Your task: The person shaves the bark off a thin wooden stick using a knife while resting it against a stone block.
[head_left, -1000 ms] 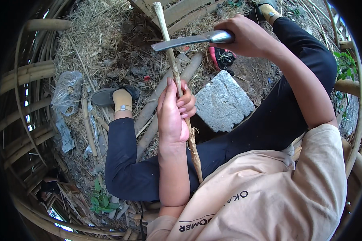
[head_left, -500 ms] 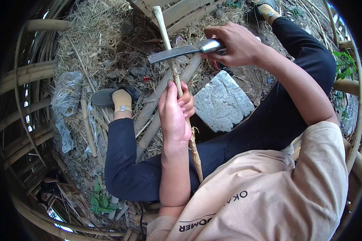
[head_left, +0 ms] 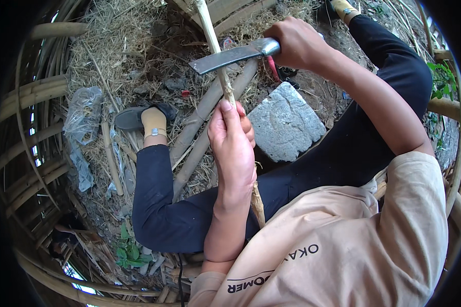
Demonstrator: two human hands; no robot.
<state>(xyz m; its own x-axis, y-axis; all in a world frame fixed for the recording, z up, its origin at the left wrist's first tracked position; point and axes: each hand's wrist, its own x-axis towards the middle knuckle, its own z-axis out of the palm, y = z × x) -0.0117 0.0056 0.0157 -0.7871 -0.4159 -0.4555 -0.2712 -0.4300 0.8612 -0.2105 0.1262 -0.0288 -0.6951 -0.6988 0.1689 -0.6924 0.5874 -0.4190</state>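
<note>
My left hand [head_left: 234, 140] is closed around a pale wooden stick [head_left: 208, 30], the thumb lying along it. Above that hand the wood looks bare and light; a rougher brown part [head_left: 258, 204] emerges below the wrist and reaches my shirt. The stick's far tip runs out of view at the top. My right hand [head_left: 298, 43] grips a chopping knife with a broad, square-ended metal blade [head_left: 226, 57]. Its handle is hidden inside my fist. The blade lies across the stick, just beyond my left thumb.
A square grey stone block [head_left: 287, 123] sits between my legs. Bamboo poles [head_left: 194, 128] lie on straw-strewn ground, with a red-handled tool [head_left: 273, 68] behind the block. Crumpled clear plastic [head_left: 83, 115] lies left of my shoe [head_left: 130, 118]. Bamboo slats [head_left: 33, 97] surround me.
The knife has turned, showing more of its flat face, and my right hand has moved slightly away from me. My left hand and the stick have shifted a little right; the far tip has left view.
</note>
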